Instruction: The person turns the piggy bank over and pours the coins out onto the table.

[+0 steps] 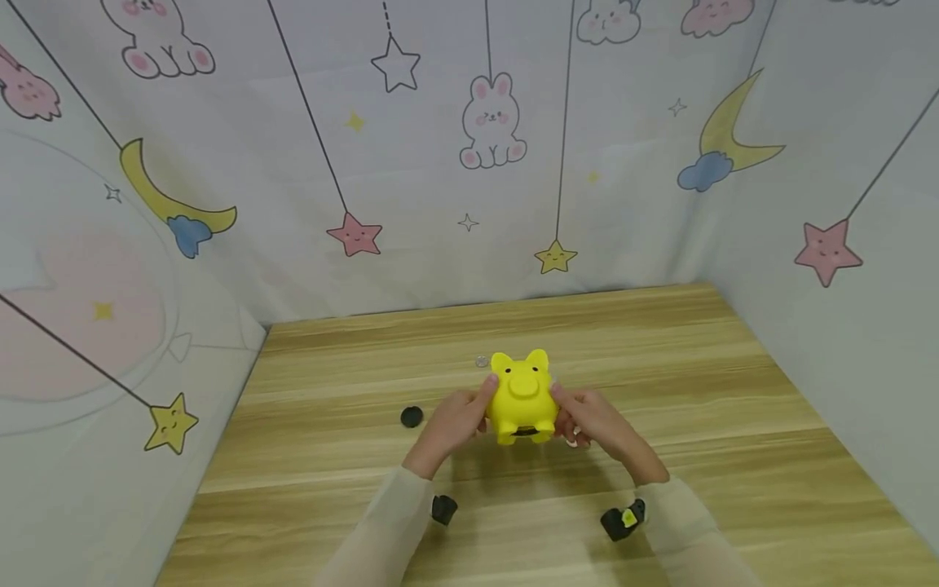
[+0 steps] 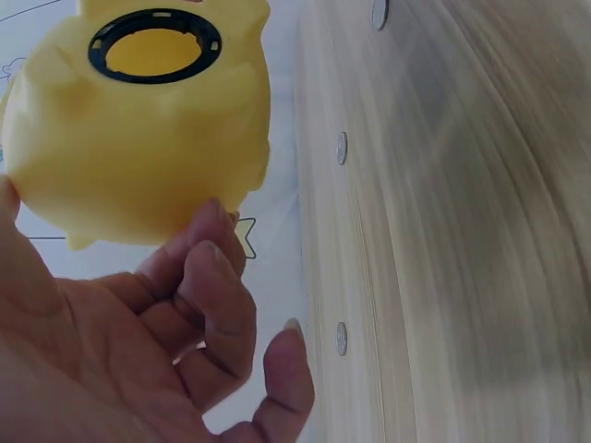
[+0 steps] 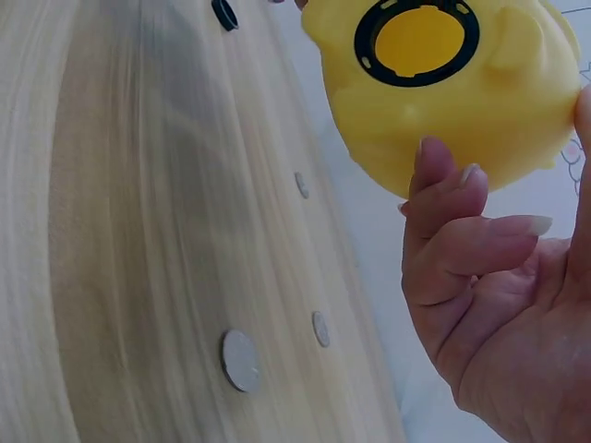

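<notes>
A yellow piggy bank [image 1: 524,399] is held up above the table, its snout facing me. My left hand [image 1: 456,420] grips one side, thumb on the front. The opposite side is gripped by my right hand [image 1: 594,416], its thumb near the snout. In the left wrist view, a black ring [image 2: 155,78] surrounds an open hole in the bank's underside; the inside looks yellow. Curled fingers of the right hand [image 3: 499,305] touch the bank from below in the right wrist view. To the left on the table lies a round black cap [image 1: 412,417].
Several coins lie on the wood-grain table [image 1: 323,456]: one coin [image 1: 482,361] behind the bank, another large coin [image 3: 240,360] in the right wrist view. A patterned cloth [image 1: 440,269] walls the back and sides. Dark wrist cameras [image 1: 622,520] sit at both sleeves.
</notes>
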`<state>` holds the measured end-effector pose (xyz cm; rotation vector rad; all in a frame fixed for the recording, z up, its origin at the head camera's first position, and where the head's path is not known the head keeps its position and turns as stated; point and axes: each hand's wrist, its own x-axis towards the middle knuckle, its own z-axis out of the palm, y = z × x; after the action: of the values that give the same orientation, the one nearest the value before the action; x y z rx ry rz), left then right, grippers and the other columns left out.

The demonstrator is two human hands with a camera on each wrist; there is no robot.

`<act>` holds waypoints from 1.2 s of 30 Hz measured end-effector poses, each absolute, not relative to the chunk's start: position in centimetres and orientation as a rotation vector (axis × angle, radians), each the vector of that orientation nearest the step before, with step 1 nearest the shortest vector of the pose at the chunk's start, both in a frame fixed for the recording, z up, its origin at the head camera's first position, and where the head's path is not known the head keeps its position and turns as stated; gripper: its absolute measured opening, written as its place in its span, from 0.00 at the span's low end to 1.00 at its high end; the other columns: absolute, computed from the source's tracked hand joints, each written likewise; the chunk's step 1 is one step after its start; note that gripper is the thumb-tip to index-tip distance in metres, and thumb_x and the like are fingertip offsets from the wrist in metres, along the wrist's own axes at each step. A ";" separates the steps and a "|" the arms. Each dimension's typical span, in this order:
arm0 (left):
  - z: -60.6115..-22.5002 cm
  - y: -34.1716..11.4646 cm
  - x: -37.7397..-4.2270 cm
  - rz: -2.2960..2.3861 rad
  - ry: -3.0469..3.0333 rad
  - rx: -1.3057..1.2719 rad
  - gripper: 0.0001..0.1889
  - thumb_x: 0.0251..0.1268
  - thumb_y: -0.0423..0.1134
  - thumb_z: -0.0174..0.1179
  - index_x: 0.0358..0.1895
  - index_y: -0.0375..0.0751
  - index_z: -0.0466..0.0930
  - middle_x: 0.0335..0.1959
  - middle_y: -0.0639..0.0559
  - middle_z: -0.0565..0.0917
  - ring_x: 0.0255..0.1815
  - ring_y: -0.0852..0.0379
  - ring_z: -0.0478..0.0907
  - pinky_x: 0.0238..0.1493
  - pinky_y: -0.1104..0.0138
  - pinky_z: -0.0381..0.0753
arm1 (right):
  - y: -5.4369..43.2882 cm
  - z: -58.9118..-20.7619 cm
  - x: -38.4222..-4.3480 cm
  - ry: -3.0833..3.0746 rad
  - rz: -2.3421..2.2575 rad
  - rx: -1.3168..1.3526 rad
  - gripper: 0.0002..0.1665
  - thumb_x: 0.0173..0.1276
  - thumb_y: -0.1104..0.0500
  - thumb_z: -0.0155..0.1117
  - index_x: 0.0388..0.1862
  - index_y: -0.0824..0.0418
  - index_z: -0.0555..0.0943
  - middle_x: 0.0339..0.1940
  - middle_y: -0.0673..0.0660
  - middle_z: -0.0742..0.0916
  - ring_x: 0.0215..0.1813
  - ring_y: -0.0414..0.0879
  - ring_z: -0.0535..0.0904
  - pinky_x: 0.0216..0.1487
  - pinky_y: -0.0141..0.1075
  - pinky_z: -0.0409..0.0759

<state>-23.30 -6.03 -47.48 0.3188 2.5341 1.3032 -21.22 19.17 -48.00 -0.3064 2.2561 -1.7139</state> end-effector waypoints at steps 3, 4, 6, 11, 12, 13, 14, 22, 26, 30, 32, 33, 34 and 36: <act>-47.7 -6.3 -23.4 1.365 2.470 0.398 0.38 0.71 0.73 0.36 0.35 0.41 0.82 0.31 0.46 0.82 0.30 0.49 0.77 0.31 0.61 0.77 | 19.6 -47.7 -21.4 2.266 -1.714 -0.318 0.29 0.80 0.46 0.49 0.39 0.72 0.80 0.25 0.64 0.81 0.21 0.46 0.72 0.18 0.33 0.72; -47.7 -6.4 -23.5 1.394 2.439 0.424 0.37 0.71 0.72 0.38 0.39 0.41 0.83 0.33 0.47 0.82 0.32 0.49 0.78 0.35 0.58 0.79 | 19.8 -47.7 -21.4 2.264 -1.712 -0.324 0.27 0.80 0.47 0.51 0.45 0.72 0.80 0.27 0.65 0.81 0.22 0.48 0.74 0.18 0.34 0.74; -47.8 -6.5 -23.6 1.445 2.373 0.472 0.36 0.72 0.70 0.41 0.48 0.40 0.83 0.40 0.48 0.83 0.38 0.48 0.79 0.43 0.53 0.80 | 20.1 -47.5 -21.5 2.253 -1.707 -0.350 0.28 0.78 0.49 0.54 0.59 0.74 0.75 0.32 0.66 0.83 0.28 0.54 0.78 0.21 0.37 0.79; -48.0 -6.9 -23.8 1.503 2.252 0.533 0.35 0.72 0.66 0.48 0.68 0.42 0.73 0.57 0.50 0.79 0.47 0.45 0.78 0.54 0.45 0.77 | 20.7 -47.4 -21.5 2.232 -1.700 -0.410 0.39 0.75 0.53 0.60 0.73 0.76 0.60 0.41 0.64 0.85 0.39 0.69 0.81 0.28 0.46 0.85; -48.0 -7.1 -23.8 1.515 2.236 0.541 0.35 0.72 0.65 0.50 0.70 0.43 0.71 0.59 0.50 0.78 0.48 0.44 0.78 0.54 0.45 0.77 | 20.8 -47.4 -21.5 2.233 -1.700 -0.411 0.40 0.73 0.54 0.62 0.74 0.74 0.60 0.43 0.64 0.84 0.40 0.69 0.81 0.29 0.47 0.85; -48.0 -7.2 -23.8 1.532 2.215 0.549 0.34 0.72 0.64 0.52 0.71 0.44 0.70 0.60 0.50 0.77 0.49 0.42 0.78 0.54 0.45 0.77 | 20.8 -47.4 -21.5 2.241 -1.698 -0.413 0.41 0.72 0.55 0.64 0.74 0.73 0.60 0.45 0.65 0.84 0.41 0.68 0.82 0.29 0.48 0.85; -47.9 -7.3 -23.8 1.549 2.199 0.559 0.34 0.71 0.62 0.54 0.72 0.45 0.69 0.61 0.50 0.76 0.49 0.42 0.78 0.53 0.45 0.77 | 20.9 -47.4 -21.5 2.251 -1.693 -0.420 0.42 0.70 0.55 0.66 0.75 0.73 0.60 0.47 0.65 0.83 0.42 0.67 0.82 0.30 0.48 0.85; -47.6 -7.9 -24.0 1.612 2.253 0.708 0.41 0.58 0.50 0.73 0.75 0.55 0.64 0.66 0.57 0.72 0.34 0.49 0.78 0.39 0.59 0.81 | 21.0 -47.6 -21.4 2.417 -1.660 -0.564 0.54 0.60 0.58 0.77 0.79 0.62 0.58 0.61 0.67 0.78 0.54 0.57 0.81 0.44 0.43 0.85; -47.7 -7.7 -23.9 1.675 2.280 0.787 0.46 0.56 0.46 0.75 0.77 0.57 0.59 0.72 0.55 0.65 0.48 0.53 0.79 0.49 0.57 0.81 | 20.5 -47.6 -21.2 2.453 -1.728 -0.652 0.55 0.59 0.65 0.76 0.80 0.59 0.56 0.67 0.68 0.73 0.55 0.61 0.81 0.46 0.39 0.84; -47.8 -7.3 -23.8 1.735 2.299 0.829 0.47 0.56 0.42 0.75 0.78 0.58 0.57 0.75 0.55 0.61 0.60 0.51 0.76 0.57 0.50 0.77 | 19.9 -47.6 -21.1 2.462 -1.811 -0.714 0.53 0.60 0.72 0.72 0.80 0.60 0.55 0.71 0.70 0.68 0.56 0.64 0.80 0.47 0.40 0.84; -47.8 -7.2 -23.8 1.762 2.298 0.832 0.47 0.57 0.39 0.74 0.78 0.56 0.57 0.76 0.55 0.61 0.63 0.49 0.74 0.58 0.50 0.76 | 19.7 -47.5 -21.0 2.473 -1.829 -0.725 0.53 0.60 0.74 0.71 0.80 0.61 0.55 0.73 0.69 0.66 0.58 0.65 0.79 0.47 0.40 0.84; -47.7 -7.1 -23.8 1.774 2.294 0.827 0.46 0.57 0.38 0.74 0.78 0.55 0.57 0.76 0.54 0.61 0.63 0.48 0.74 0.58 0.50 0.76 | 19.6 -47.5 -21.0 2.475 -1.834 -0.730 0.53 0.60 0.75 0.70 0.80 0.61 0.55 0.73 0.69 0.66 0.59 0.65 0.78 0.48 0.40 0.83; -47.7 -7.1 -23.7 1.782 2.292 0.820 0.46 0.57 0.36 0.74 0.78 0.55 0.57 0.76 0.54 0.61 0.63 0.48 0.74 0.58 0.50 0.76 | 19.5 -47.5 -21.0 2.475 -1.838 -0.734 0.53 0.60 0.75 0.70 0.80 0.61 0.55 0.74 0.69 0.65 0.59 0.66 0.77 0.48 0.40 0.83; -47.6 -7.0 -23.7 1.793 2.291 0.814 0.47 0.57 0.34 0.73 0.78 0.52 0.57 0.76 0.51 0.60 0.63 0.46 0.74 0.58 0.50 0.77 | 19.5 -47.5 -21.0 2.475 -1.844 -0.739 0.53 0.60 0.76 0.69 0.80 0.62 0.55 0.74 0.69 0.65 0.60 0.66 0.77 0.49 0.40 0.83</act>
<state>-23.69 -7.01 -47.57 0.8140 2.2912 1.7926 -21.01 19.47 -47.49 -0.7392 2.4754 -1.8438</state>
